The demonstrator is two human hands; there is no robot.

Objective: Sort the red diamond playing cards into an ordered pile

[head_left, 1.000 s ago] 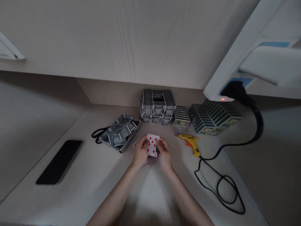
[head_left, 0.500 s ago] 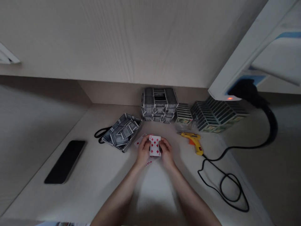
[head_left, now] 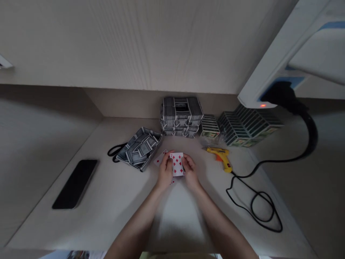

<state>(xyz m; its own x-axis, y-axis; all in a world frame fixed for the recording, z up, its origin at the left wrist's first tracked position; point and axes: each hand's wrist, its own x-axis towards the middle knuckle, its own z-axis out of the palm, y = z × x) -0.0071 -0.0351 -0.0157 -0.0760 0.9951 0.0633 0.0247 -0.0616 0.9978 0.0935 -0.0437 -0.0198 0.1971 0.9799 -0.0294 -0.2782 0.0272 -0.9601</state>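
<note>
Between my two hands is a playing card, a seven of diamonds, face up. My left hand is closed on its left edge, thumb on top. On its right edge my right hand is closed the same way. Whether more cards lie stacked under it, I cannot tell. Another red-marked card lies on the desk beside my left fingers, and a corner of a card shows below the held one. To the left, an open tray built of patterned cards holds several loose cards, backs up.
Scissors lie partly under the tray. A black phone rests at the left. Card-built boxes stand at the back, beside stacks of card packs. A yellow glue gun with a looping black cord lies right. Above is a power strip.
The camera view has shifted slightly. My hands keep hold of the seven of diamonds, which is tilted a little differently, and less of the card beneath shows.
</note>
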